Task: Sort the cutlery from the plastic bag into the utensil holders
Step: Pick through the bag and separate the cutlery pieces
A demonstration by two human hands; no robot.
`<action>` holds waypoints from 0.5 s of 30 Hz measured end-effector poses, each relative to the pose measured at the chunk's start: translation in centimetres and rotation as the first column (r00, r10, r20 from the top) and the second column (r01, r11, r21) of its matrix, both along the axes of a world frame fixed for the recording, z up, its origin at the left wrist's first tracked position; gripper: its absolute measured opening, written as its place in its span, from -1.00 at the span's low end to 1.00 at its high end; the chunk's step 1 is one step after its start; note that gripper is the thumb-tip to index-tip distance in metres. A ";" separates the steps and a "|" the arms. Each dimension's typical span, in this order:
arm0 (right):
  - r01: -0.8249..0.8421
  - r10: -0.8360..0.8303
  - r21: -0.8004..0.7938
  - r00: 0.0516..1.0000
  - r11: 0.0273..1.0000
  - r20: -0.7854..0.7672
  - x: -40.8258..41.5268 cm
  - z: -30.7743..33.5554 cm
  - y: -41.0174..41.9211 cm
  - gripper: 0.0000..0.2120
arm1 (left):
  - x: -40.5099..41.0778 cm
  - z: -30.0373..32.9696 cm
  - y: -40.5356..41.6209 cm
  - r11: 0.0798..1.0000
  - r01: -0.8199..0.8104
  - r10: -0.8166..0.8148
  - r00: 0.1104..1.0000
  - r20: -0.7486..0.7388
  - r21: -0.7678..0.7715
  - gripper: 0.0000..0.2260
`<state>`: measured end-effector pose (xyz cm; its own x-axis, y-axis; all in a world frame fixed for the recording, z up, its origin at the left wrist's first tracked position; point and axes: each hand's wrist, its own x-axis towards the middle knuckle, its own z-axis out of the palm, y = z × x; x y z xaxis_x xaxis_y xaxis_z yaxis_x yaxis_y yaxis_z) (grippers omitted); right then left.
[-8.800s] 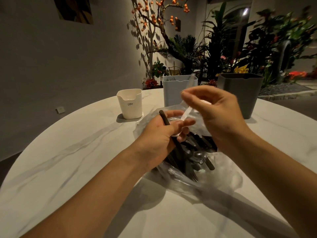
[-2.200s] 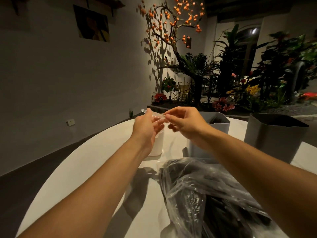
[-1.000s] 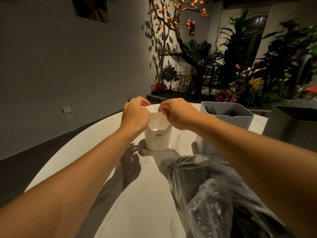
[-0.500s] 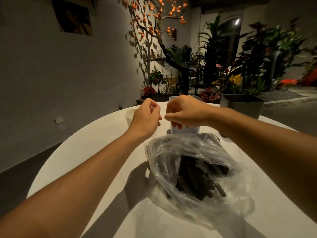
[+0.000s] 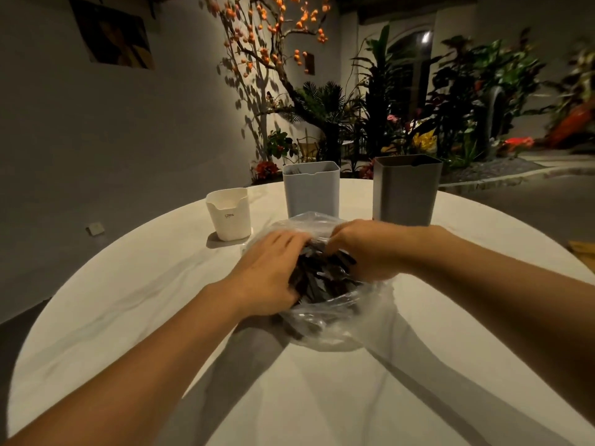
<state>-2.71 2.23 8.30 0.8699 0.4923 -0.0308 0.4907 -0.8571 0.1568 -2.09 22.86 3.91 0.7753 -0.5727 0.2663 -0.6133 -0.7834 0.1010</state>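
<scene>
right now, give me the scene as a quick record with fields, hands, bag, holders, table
left hand: fingers fairly straight, reaching into the bag's mouth, grip on any piece not visible
right hand: fingers curled at the bag's far edge, blurred, what it holds unclear
plastic bag: clear, open, lying on the table
cutlery: dark pieces piled in the bag
holders: white holder left, light grey holder middle, dark grey holder right, all upright beyond the bag
table: round, pale, marbled

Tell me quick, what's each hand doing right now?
Left hand: open, fingers fairly straight, resting on the plastic bag.
Right hand: fingers curled into the bag's mouth; any grip cannot be told.
</scene>
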 end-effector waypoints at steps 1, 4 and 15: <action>-0.064 0.064 0.045 0.998 0.997 0.008 -0.3 -0.6 0.3 -0.55 | 0.2 0.0 -0.2 0.999 0.011 -0.013 0.999 -0.032 -0.039 -0.27; -0.153 0.172 0.181 0.981 0.972 -0.095 -1.1 -2.0 1.9 -0.39 | 0.1 0.0 -0.9 0.966 -0.084 0.061 0.993 -0.103 -0.242 -0.44; -0.321 0.301 -0.001 0.888 0.947 0.348 0.7 -6.0 1.6 -0.39 | 2.4 -3.0 1.3 0.951 -0.040 0.067 0.995 0.080 -0.308 -0.83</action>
<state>-1.96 3.83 2.30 0.6245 0.7317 0.2732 0.6589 -0.6813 0.3188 0.28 24.21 0.90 0.7680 -0.4113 0.4909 -0.5887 -0.7553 0.2881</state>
